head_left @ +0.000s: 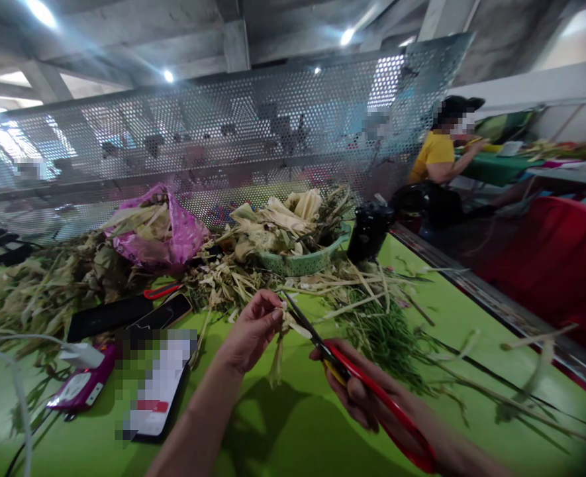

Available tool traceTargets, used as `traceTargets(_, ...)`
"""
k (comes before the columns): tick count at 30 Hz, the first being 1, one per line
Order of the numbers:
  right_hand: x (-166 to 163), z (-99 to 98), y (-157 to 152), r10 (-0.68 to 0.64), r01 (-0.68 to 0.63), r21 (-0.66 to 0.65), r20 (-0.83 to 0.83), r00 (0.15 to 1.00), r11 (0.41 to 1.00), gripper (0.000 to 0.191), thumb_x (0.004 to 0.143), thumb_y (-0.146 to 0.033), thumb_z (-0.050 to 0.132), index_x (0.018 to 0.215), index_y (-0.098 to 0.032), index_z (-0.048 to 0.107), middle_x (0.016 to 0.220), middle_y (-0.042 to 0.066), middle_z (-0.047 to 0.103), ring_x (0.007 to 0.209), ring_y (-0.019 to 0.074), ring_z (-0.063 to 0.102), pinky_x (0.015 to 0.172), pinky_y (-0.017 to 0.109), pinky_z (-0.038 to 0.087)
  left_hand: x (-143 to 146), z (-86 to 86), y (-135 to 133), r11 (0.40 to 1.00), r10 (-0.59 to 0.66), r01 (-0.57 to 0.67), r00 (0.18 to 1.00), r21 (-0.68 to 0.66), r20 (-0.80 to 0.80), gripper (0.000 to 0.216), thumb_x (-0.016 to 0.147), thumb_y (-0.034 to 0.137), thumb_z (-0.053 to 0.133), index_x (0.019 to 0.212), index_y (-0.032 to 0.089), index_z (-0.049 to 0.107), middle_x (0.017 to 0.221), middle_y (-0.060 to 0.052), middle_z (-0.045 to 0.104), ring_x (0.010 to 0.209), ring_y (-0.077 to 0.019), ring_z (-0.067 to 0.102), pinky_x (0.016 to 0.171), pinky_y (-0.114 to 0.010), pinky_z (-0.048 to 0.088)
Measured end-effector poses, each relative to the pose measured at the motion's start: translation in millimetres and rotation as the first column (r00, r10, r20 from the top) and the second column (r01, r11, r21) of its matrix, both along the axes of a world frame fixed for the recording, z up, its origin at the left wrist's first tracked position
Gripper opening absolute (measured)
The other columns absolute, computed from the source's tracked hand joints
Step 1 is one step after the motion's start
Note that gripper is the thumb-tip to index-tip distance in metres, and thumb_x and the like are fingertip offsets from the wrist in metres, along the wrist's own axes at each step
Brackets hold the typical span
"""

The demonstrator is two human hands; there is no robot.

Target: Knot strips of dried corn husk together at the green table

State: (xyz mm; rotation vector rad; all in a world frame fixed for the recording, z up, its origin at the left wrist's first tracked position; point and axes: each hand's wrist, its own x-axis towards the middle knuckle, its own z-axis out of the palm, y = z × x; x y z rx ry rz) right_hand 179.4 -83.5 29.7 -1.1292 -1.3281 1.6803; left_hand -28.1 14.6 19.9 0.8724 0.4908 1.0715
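My left hand (pixel 251 330) pinches a pale dried plant strip (pixel 279 351) just above the green table (pixel 293 430), with the strip's ends hanging down below the fingers. My right hand (pixel 359 391) grips red-handled scissors (pixel 352 377). Their dark blades (pixel 302 319) are parted and point up-left, touching the strip right by my left fingertips.
Heaps of dried leaves and stalks (pixel 49 285) cover the table's far side, along with a pink bag (pixel 166 228), a green basket (pixel 297 262) and a dark jar (pixel 369 228). Phones (pixel 156 384) and a white cable (pixel 19 384) lie at left. Thin green stems (pixel 387 331) spread to the right. A person in yellow (pixel 436 156) sits beyond.
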Motion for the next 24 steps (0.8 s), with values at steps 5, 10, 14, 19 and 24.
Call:
traceTargets(5,-9,-4.5,-1,-0.118,0.119,-0.069,0.021,0.993,0.991,0.059,0.075,-0.056,0.065,0.125,-0.028,0.053,0.069,-0.002,0.046,0.048,0.0064,0.036,0.042,0.018,0.03,1,-2.1,0,1.0,0.011,-0.011,1.0,0.001,-0.021,0.023,0.068,0.022,0.076,0.081,0.019,0.057,0.079,0.003,0.053,0.069,-0.0067,0.053,0.069,-0.019,0.043)
traceTargets(10,0,-4.4,10,-0.122,0.124,-0.014,0.125,0.985,0.992,0.06,0.075,-0.061,0.061,0.123,-0.026,0.054,0.065,-0.002,0.049,0.044,0.0077,0.037,0.037,0.018,0.03,-2,-5.0,6,0.998,0.044,-0.045,0.999,-0.036,-0.024,0.023,0.069,0.022,0.076,0.083,0.017,0.059,0.08,0.002,0.055,0.068,-0.006,0.053,0.071,-0.02,0.045)
traceTargets(14,47,-8.7,40,-0.238,0.065,0.329,0.519,0.821,0.942,0.047,0.078,-0.049,0.062,0.12,-0.028,0.058,0.085,0.006,0.066,0.066,0.0205,0.059,0.056,0.029,0.047,-6,-11.2,17,0.967,0.235,-0.241,0.969,-0.087,-0.071,0.028,0.067,0.024,0.078,0.086,0.017,0.059,0.079,0.002,0.056,0.07,-0.0068,0.055,0.071,-0.02,0.046)
traceTargets(19,105,-20.1,67,-0.407,-0.129,0.479,0.837,0.367,0.868,0.05,0.077,-0.043,0.057,0.124,-0.027,0.058,0.107,0.012,0.068,0.091,0.0382,0.063,0.076,0.047,0.048,-5,-14.3,23,0.927,0.366,-0.375,0.91,-0.012,-0.193,0.031,0.064,0.027,0.078,0.087,0.015,0.061,0.078,0.001,0.059,0.069,-0.0077,0.054,0.07,-0.021,0.044)
traceTargets(24,70,12.8,65,-0.427,-0.17,0.499,0.841,0.333,0.85,0.034,0.082,-0.049,0.051,0.101,-0.026,0.069,0.108,0.011,0.068,0.085,0.0325,0.064,0.075,0.043,0.047,4,-17.0,21,0.89,0.454,-0.42,0.851,0.178,-0.264,0.028,0.068,0.028,0.075,0.089,0.016,0.061,0.078,0.0,0.06,0.072,-0.01,0.053,0.07,-0.021,0.042)
